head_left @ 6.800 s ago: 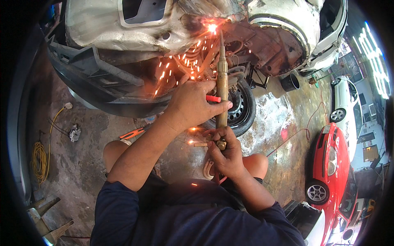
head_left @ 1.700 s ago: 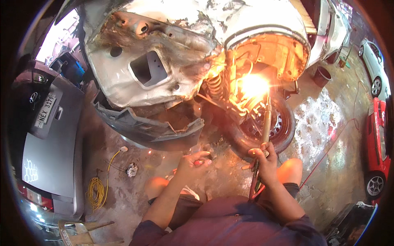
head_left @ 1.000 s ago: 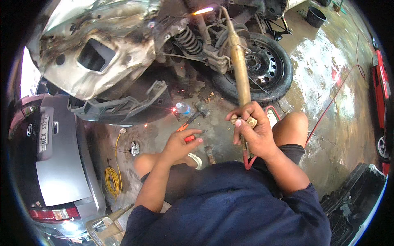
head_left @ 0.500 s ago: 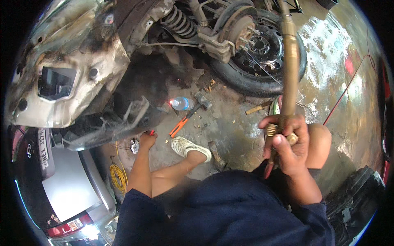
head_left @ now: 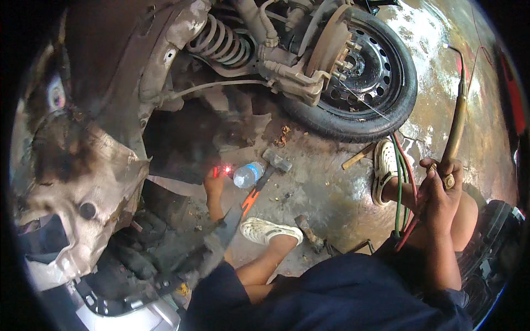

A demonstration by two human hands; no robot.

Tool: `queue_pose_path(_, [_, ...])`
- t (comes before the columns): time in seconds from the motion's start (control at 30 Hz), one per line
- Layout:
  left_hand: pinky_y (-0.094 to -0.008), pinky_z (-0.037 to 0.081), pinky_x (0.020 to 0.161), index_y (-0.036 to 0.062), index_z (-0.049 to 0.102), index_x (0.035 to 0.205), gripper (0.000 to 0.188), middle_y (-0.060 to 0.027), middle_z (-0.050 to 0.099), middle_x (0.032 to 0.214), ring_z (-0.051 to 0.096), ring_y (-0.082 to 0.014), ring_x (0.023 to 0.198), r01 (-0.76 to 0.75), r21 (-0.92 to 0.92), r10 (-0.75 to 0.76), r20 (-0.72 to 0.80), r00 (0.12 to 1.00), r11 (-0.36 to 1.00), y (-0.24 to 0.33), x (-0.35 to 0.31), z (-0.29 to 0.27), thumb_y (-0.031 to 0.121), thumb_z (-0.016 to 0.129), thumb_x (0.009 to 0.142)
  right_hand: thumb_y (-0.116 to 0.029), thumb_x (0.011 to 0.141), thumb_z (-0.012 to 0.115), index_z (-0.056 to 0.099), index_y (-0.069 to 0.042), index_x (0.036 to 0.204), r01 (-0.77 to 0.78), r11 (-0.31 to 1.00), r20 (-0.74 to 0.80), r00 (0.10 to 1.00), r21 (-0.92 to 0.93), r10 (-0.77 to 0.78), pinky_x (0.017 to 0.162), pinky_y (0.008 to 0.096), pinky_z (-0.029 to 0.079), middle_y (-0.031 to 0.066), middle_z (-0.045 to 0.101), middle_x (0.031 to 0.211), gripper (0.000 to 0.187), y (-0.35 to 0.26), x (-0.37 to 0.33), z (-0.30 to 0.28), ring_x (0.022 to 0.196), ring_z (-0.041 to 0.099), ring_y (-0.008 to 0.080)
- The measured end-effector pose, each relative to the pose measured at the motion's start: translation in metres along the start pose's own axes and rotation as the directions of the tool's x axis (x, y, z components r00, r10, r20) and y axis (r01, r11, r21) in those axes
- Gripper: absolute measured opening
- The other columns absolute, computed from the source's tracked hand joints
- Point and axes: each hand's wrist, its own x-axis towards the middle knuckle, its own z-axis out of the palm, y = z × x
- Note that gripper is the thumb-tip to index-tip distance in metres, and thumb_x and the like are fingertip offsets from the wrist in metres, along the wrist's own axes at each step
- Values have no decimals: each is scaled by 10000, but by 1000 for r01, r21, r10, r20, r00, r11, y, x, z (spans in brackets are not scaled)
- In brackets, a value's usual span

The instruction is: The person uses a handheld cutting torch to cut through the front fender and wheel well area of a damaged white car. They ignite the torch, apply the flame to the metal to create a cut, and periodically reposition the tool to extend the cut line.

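Note:
My right hand [head_left: 441, 185] is closed round the valve end of a brass gas torch [head_left: 457, 127]. The torch points up and away, its thin bent tip at the far right, with no flame visible. A green hose [head_left: 399, 193] and a red hose [head_left: 407, 171] run beneath that hand. My left hand [head_left: 213, 185] reaches low over the floor, its fingers closed on a small red object [head_left: 216, 172] whose kind I cannot make out. A bright reddish glow shows between it and a clear plastic bottle [head_left: 248, 175]. Part of my left forearm is hidden behind a dark car part [head_left: 221, 243].
Bare car bodywork [head_left: 99, 176] stands at the left, with a coil spring [head_left: 221, 44] and wheel hub [head_left: 331, 49] ahead. A wheel [head_left: 361, 83] lies beyond the hub. A hammer [head_left: 276, 161], an orange-handled tool [head_left: 250, 202] and a wooden stick [head_left: 358, 156] lie on the floor.
My view has shifted toward the hub. The torch has swung right and away from me, so its tip now shows. My left hand has moved forward, nearer the bottle.

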Motion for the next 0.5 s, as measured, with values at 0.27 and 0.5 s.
queue_pose_path(0.27, [-477, 620, 937, 118, 678, 1412, 425, -133, 699, 1316, 695, -314, 1117, 522, -709, -259, 454, 852, 473, 5, 62, 47, 349, 694, 1056, -69, 1060, 634, 433, -137, 1159, -127, 989, -10, 992, 71, 128, 486, 234, 501, 189, 720, 1126, 234, 18, -6, -5, 575, 600, 100])
queue_pose_path(0.5, [-372, 611, 829, 116, 695, 1344, 293, -57, 702, 1073, 615, -237, 803, 446, -895, -99, 441, 892, 28, 3, 111, 86, 289, 643, 1112, -33, 1062, 605, 430, -132, 1184, -135, 989, -45, 989, 52, 138, 512, 256, 540, 198, 724, 1127, 235, 24, -13, 5, 562, 626, 137])
